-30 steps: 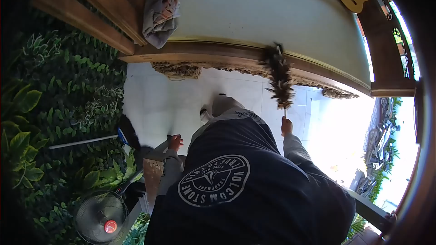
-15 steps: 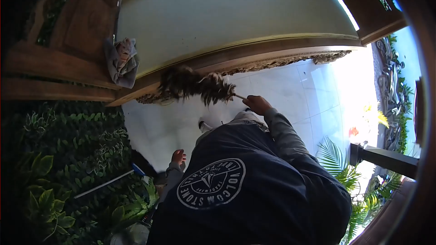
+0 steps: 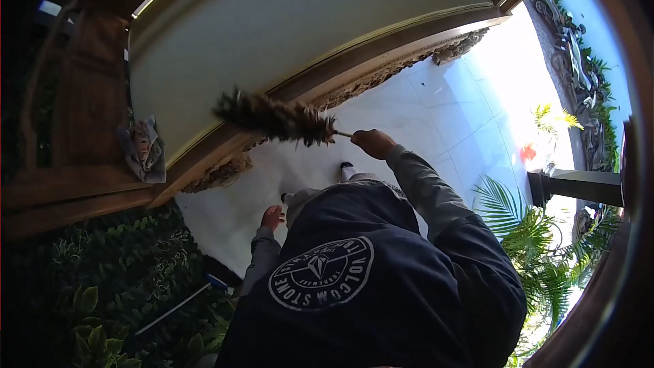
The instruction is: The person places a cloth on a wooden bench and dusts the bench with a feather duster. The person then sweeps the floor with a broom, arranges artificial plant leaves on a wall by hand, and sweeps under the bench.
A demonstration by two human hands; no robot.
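Swung farther over the pale surface [image 3: 293, 20] since the earlier frame, the feather duster [image 3: 289, 123] is held at its handle [image 3: 344, 134] by the closed right hand [image 3: 373, 144]; the left hand [image 3: 272, 217] is loosely curled, nothing seen in it. Contact of the feathers [image 3: 252, 112] with the wooden rail [image 3: 381, 58] beneath cannot be told. They could be snagged on the ragged edge [image 3: 368, 84] below if dipped, or the crumpled cloth [image 3: 145, 150] dislodged by too wide a sweep.
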